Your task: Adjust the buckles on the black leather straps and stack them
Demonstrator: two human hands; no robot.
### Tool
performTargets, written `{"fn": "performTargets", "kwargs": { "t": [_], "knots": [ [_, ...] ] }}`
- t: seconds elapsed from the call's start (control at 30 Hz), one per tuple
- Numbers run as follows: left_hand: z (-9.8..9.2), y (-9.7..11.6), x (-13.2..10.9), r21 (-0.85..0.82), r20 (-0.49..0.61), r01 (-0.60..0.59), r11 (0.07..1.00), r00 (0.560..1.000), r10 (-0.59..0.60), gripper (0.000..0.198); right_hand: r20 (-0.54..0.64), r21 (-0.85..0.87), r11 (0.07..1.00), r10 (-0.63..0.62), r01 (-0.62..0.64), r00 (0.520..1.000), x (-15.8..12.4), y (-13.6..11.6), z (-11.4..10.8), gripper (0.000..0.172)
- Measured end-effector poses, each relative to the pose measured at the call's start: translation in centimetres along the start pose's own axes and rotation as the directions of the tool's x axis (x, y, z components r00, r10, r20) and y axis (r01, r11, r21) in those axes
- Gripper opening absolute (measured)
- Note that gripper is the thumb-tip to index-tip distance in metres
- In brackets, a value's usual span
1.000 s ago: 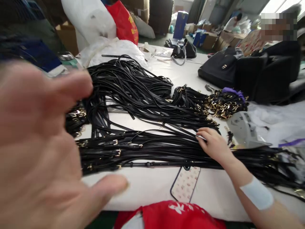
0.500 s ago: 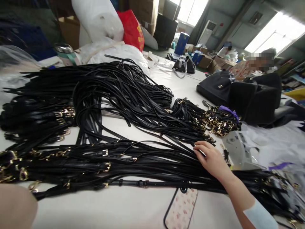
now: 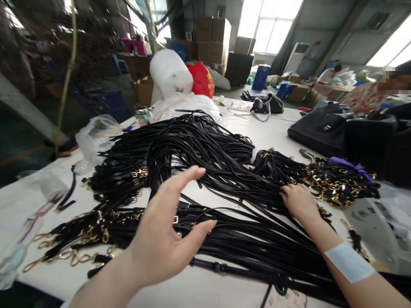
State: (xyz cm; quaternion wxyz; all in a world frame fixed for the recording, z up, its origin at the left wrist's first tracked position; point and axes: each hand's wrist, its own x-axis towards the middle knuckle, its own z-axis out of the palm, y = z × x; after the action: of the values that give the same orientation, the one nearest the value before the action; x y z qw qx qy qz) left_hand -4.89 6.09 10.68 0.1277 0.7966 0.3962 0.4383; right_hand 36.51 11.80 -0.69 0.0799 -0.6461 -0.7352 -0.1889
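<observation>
Several long black straps (image 3: 205,145) with gold buckles lie heaped across the white table. More black straps (image 3: 250,239) stretch side by side along its near part. My left hand (image 3: 167,231) is raised over the near straps, thumb and fingers wide apart, holding nothing. At the right end of the heap, my right hand (image 3: 298,201) has its fingers curled together on a black strap; the fingertips are partly hidden among the straps. A pale patch (image 3: 348,262) covers part of my right forearm. Gold clasps (image 3: 91,235) cluster at the left ends of the near straps.
To the right are a pile of gold-buckled pieces (image 3: 340,179) with a purple tie, and a black bag (image 3: 321,128). A phone (image 3: 285,297) lies at the near edge. Clear plastic (image 3: 96,137) and a cup (image 3: 143,116) stand at left. A person (image 3: 362,94) is at far right.
My left hand has come up from the lower left corner into the middle, opened wide. My right hand has moved from the near straps to the heap's right end. The view has swung left.
</observation>
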Motion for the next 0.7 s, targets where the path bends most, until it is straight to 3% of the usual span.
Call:
{"fn": "performTargets", "kwargs": {
  "t": [0.1,0.17,0.23,0.33,0.4,0.47,0.63,0.7],
  "knots": [
    [3.3,0.1,-0.2,0.043,0.161,-0.081,0.996,0.984,0.073,0.058,0.006,0.090,0.990,-0.106,0.105,0.994,-1.5,-1.9,-2.9,0.019],
    [6.2,0.6,-0.7,0.028,0.270,-0.198,0.980,0.945,0.183,0.056,0.055,0.277,0.936,-0.239,0.216,0.969,-3.2,-4.6,-6.2,0.021],
    [8.8,1.4,-1.2,-0.021,0.404,-0.315,0.949,0.866,0.296,0.049,0.158,0.484,0.833,-0.386,0.270,0.909,-5.0,-7.3,-9.8,0.024],
    [10.7,2.2,-1.7,-0.083,0.618,-0.354,0.932,0.715,0.326,0.028,0.324,0.652,0.740,-0.466,0.162,0.824,-7.4,-8.8,-13.7,0.021],
    [10.3,1.9,-1.7,-0.057,0.698,-0.300,0.952,0.670,0.253,0.037,0.444,0.698,0.716,-0.427,-0.005,0.788,-8.7,-7.4,-14.6,0.020],
    [8.8,1.0,-1.5,-0.004,0.730,-0.216,0.976,0.667,0.150,0.041,0.562,0.698,0.689,-0.361,-0.193,0.745,-10.2,-4.7,-14.4,0.026],
    [2.6,-2.8,-2.3,0.152,0.764,-0.019,0.988,0.636,-0.105,0.038,0.738,0.601,0.601,-0.162,-0.528,0.655,-14.5,2.1,-13.3,0.039],
    [0.5,-4.5,-3.5,0.193,0.698,0.042,0.980,0.697,-0.167,0.042,0.781,0.564,0.518,-0.083,-0.643,0.618,-16.5,4.5,-13.0,0.043]
  ]
}}
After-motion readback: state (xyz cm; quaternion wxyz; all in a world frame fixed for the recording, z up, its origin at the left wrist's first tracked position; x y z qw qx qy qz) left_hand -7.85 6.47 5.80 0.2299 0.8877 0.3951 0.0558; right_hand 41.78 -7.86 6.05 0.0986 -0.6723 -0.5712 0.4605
